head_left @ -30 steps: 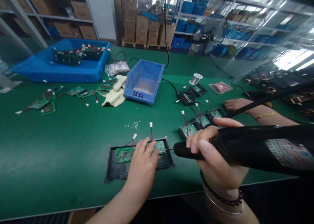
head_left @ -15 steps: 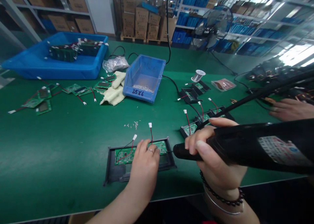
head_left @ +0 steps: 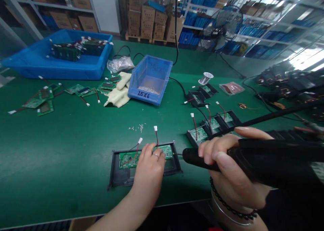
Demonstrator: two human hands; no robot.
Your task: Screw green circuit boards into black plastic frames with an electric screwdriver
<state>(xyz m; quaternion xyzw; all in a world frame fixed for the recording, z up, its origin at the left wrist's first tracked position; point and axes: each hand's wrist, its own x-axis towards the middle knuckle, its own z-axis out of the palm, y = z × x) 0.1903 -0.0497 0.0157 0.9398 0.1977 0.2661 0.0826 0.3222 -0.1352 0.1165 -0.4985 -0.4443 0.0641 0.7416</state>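
Observation:
My right hand (head_left: 227, 160) is closed around a black electric screwdriver (head_left: 255, 156). The thin bit points left, its tip by the right end of a green circuit board (head_left: 167, 152). That board sits in a black plastic housing (head_left: 118, 180) on the bench, alongside a second circuit board (head_left: 129, 158). My left hand (head_left: 150, 165) lies over the middle of the housing, its bent fingers pressing on the right-hand board and covering part of it. Red and black leads with white plugs stick up near its fingertips.
Small screws (head_left: 140, 127) lie scattered behind the housing. A blue bin (head_left: 149, 96) holds more screws, and a blue tub (head_left: 76, 74) holds stacked boards. Further housings (head_left: 199, 136) with boards stand on the right, under a dark cable. A solder spool (head_left: 206, 78) is behind them.
My right hand and the screwdriver have shifted slightly right, and the tool has turned a little. The other person's hand at the far right is gone from view. My left hand has stayed put.

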